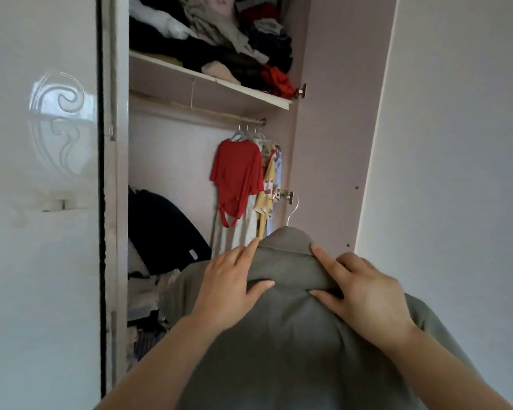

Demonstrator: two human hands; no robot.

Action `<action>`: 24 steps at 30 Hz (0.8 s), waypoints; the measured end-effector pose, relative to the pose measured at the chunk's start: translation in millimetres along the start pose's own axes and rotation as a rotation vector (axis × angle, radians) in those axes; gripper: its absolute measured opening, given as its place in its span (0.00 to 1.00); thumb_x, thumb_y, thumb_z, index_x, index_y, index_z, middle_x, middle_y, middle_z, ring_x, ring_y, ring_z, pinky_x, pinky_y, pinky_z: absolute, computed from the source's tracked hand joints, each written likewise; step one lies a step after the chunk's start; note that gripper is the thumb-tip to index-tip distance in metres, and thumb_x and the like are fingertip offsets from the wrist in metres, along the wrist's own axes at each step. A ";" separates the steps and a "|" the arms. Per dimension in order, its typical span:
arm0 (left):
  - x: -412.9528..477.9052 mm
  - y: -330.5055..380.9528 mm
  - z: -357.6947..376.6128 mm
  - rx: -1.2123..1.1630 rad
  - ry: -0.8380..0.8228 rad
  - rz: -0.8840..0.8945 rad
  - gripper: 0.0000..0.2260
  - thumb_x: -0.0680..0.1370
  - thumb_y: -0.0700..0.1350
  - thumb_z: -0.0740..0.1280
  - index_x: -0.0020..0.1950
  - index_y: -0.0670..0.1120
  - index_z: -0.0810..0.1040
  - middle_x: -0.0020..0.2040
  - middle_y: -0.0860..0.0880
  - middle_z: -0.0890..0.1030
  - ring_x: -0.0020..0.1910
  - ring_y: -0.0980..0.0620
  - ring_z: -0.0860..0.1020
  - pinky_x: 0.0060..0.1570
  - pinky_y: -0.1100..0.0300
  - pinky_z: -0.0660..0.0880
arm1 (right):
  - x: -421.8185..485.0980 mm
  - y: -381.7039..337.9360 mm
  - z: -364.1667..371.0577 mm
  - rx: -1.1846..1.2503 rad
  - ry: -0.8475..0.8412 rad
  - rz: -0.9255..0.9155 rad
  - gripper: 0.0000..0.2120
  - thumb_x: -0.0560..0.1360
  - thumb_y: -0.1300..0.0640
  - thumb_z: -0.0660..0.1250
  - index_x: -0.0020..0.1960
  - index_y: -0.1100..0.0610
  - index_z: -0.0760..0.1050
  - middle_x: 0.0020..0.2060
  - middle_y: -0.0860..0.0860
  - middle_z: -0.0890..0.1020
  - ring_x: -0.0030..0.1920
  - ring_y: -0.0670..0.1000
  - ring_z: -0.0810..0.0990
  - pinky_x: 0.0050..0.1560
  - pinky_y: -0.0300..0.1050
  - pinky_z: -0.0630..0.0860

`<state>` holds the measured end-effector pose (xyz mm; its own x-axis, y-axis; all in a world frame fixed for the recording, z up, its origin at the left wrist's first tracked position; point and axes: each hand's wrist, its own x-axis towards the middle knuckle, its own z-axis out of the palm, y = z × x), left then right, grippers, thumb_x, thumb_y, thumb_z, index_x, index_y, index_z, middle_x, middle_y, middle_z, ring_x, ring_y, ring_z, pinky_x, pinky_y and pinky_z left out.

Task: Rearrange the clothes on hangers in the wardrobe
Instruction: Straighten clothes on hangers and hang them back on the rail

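Note:
A grey collared shirt [290, 329] sits on a hanger whose metal hook [293, 210] sticks up above the collar. My left hand [228, 279] holds the shirt's left shoulder, thumb pinching a fold. My right hand [365, 288] grips the right side of the collar between thumb and fingers. Behind, a rail [196, 109] runs under the shelf. At its right end hang a red top [237, 179], a pale striped garment [243, 232] and a yellow patterned shirt [265, 199] on hangers.
The shelf [208, 81] above the rail holds a heap of loose clothes. A black bag [163, 229] and piled items lie on the wardrobe floor at the left. The glossy door [39, 187] stands left; the open pink door [341, 128] stands right.

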<state>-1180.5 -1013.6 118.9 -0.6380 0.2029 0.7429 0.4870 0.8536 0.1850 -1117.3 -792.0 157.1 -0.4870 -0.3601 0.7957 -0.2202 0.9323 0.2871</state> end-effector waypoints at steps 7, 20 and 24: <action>78.7 -62.2 46.7 0.104 0.077 -0.086 0.33 0.75 0.64 0.58 0.76 0.51 0.54 0.69 0.49 0.68 0.67 0.49 0.66 0.66 0.56 0.60 | 84.5 25.4 103.9 0.065 0.094 -0.088 0.32 0.62 0.42 0.75 0.63 0.52 0.76 0.37 0.50 0.79 0.33 0.50 0.79 0.18 0.40 0.68; 235.6 -225.1 153.1 0.064 0.138 -0.180 0.32 0.76 0.59 0.61 0.76 0.50 0.54 0.69 0.47 0.67 0.67 0.49 0.65 0.65 0.56 0.60 | 250.5 25.9 300.6 0.060 0.146 -0.121 0.32 0.61 0.42 0.76 0.62 0.53 0.77 0.40 0.51 0.81 0.37 0.52 0.81 0.20 0.42 0.71; 281.1 -262.6 175.9 0.044 0.156 -0.195 0.32 0.76 0.58 0.61 0.76 0.49 0.54 0.70 0.47 0.66 0.68 0.49 0.64 0.66 0.56 0.59 | 297.1 30.2 349.6 0.056 0.111 -0.125 0.32 0.63 0.42 0.75 0.64 0.52 0.75 0.42 0.51 0.80 0.40 0.53 0.80 0.22 0.43 0.73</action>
<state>-1592.7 -1096.3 166.0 -0.6156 -0.0413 0.7870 0.3349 0.8903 0.3086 -1564.1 -883.2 215.7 -0.3573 -0.4641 0.8105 -0.3212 0.8759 0.3600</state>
